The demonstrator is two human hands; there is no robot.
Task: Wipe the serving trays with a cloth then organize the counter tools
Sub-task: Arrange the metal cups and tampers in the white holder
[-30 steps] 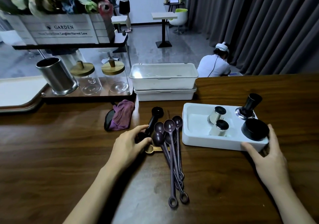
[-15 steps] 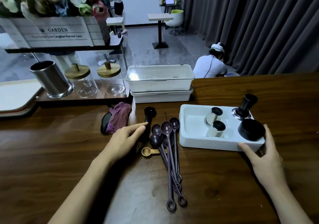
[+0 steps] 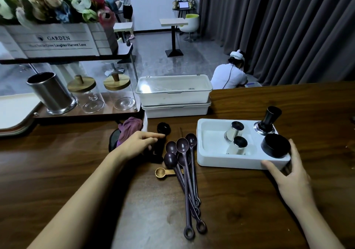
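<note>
Fingers [image 3: 153, 135] of the left hand [image 3: 137, 145] stretch straight over a black plastic scoop [image 3: 163, 128], gripping nothing; the right hand [image 3: 288, 173] clasps the near right corner of a white rectangular plastic tray [image 3: 221, 160], beside purple long-handled spoons [image 3: 182, 146].

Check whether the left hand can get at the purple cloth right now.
Probably yes. The cloth lies uncovered just beyond the left hand, close to its knuckles. Nothing lies over it, and the black scoop sits beside it rather than in the way.

spoons [image 3: 187, 172] left of tray [image 3: 211, 143], cloth [image 3: 129, 128] further left, bins [image 3: 173, 95] behind
</note>
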